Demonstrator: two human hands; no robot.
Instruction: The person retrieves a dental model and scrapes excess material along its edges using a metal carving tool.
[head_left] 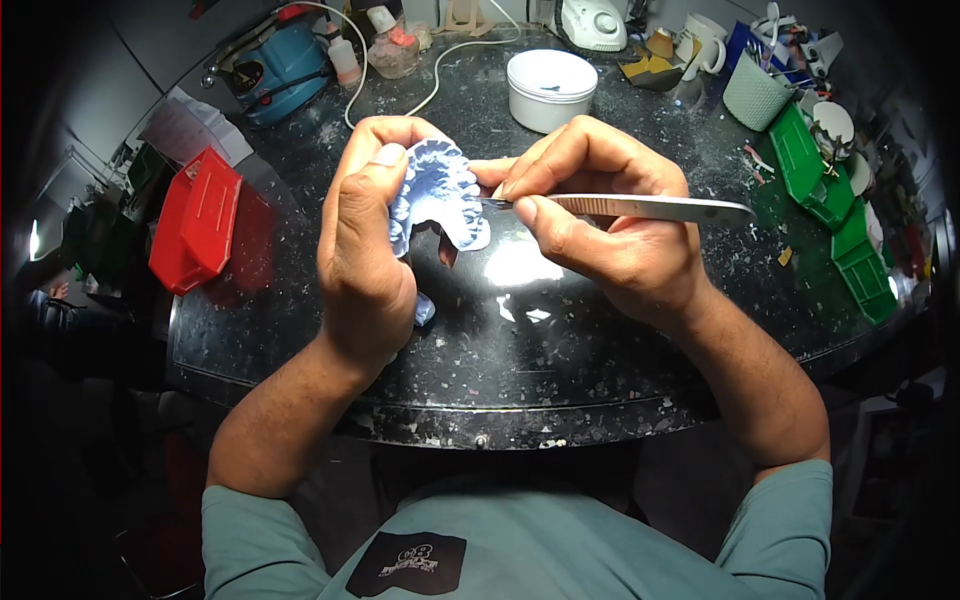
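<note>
Fingers [553, 230] of my right hand [640, 245] clamp tweezers [680, 208]; my left hand [362, 235] grips the blue tooth model [432, 178], upper centre of frame. Best: brace model firmly, light tip pressure near the teeth [468, 203].

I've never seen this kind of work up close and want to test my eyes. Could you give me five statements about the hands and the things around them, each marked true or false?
1. The left hand holds a blue dental model. True.
2. The right hand holds a pair of scissors. False: the right hand holds metal tweezers.
3. A white tub stands on the dark bench. True.
4. The red bin is on the right, among the green trays. False: the red bin is on the left; the green trays are on the right.
5. A white mug is farther right than the white tub. True.
</note>
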